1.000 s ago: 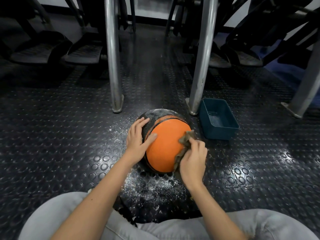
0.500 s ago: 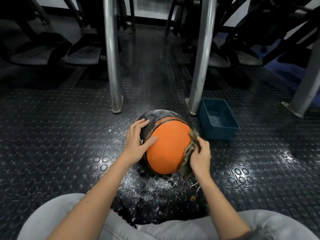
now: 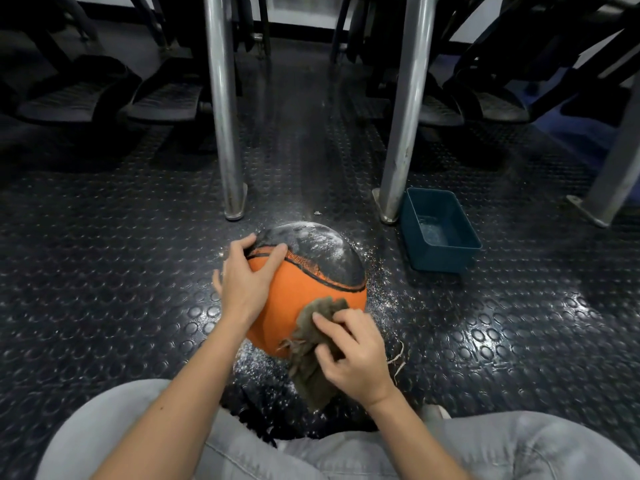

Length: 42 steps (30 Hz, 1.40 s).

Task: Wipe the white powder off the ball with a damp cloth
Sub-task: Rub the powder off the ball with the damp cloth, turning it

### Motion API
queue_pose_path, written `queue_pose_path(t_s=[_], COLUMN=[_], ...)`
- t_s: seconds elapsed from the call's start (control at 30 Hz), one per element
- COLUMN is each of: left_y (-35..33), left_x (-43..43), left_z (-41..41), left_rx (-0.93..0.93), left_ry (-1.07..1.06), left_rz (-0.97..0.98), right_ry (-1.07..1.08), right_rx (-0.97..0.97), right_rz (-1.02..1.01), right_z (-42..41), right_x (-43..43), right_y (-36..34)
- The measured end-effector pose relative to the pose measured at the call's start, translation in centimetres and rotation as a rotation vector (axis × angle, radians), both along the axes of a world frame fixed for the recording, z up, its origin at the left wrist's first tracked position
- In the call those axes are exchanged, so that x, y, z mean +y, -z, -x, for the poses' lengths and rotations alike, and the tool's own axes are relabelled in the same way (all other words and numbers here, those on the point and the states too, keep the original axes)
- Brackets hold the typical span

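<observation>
An orange and black ball (image 3: 304,285) sits on the studded black floor in front of my knees. Its black upper panel is dusted with white powder; the orange part looks clean. My left hand (image 3: 246,282) grips the ball's upper left side, fingers curled over the top. My right hand (image 3: 353,355) holds a brown damp cloth (image 3: 311,348) against the ball's lower right front. The cloth's frayed end hangs down below the hand.
A dark teal tub (image 3: 440,233) with a little water stands to the right of the ball. Two metal posts (image 3: 225,109) (image 3: 405,109) rise just behind it. White powder lies scattered on the floor (image 3: 256,368) around the ball. Gym machine pedals fill the background.
The ball has been turned so the powdered black panel now faces up and right. My left hand moved up onto the top; my right hand with the cloth moved down to the lower front.
</observation>
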<state>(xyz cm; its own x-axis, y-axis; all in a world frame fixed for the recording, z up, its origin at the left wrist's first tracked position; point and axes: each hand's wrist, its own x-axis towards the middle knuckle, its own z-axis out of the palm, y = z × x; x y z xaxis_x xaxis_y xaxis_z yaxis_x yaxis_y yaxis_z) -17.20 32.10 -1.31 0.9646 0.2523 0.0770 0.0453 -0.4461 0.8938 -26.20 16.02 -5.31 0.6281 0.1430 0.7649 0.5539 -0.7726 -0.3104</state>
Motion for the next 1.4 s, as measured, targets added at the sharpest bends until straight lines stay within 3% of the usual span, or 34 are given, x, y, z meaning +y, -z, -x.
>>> queue_pose_path(t_s=[0.1,0.4,0.5,0.63,0.8,0.87,1.0,1.1,1.3,1.4], left_y=[-0.5,0.0,0.1,0.3,0.7,0.7,0.7,0.7,0.9,1.1], left_x=[-0.5,0.2,0.3,0.4,0.4,0.4,0.6,0.8,0.5,0.3], left_z=[-0.1,0.3,0.6,0.8,0.2,0.1,0.0,0.1,-0.1,0.0], left_rx=[-0.011,-0.015,-0.018,-0.027,-0.038,-0.027,-0.021,-0.028,-0.044,-0.051], left_ry=[0.043,0.112,0.119,0.117,0.108,0.115,0.119,0.100,0.116,0.124], left_rz=[-0.002,0.117,0.134,0.154,0.144,0.139,0.149,0.145,0.119,0.110], right_ry=[0.113,0.343,0.374,0.376,0.167,0.290,0.405,0.404,0.160,0.230], right_rx=[0.058,0.646,0.765,0.554,0.314,0.391,0.774,0.664,0.236,0.221], right_rz=[-0.149,-0.777,-0.807,-0.563,-0.270,-0.388,-0.789,-0.776,-0.363,-0.441], right_z=[-0.6,-1.9,-2.5,-1.0,-0.2,-1.2,-2.7,-1.8,0.4,-0.7], right_x=[-1.4,-2.8,-3.1,-0.8,0.5,-1.2,-3.2,-1.4,2.7,0.9], right_y=[-0.3,-1.0,-1.0,-2.0,-2.6,-1.7,-0.6,-1.5,-2.4,-1.4])
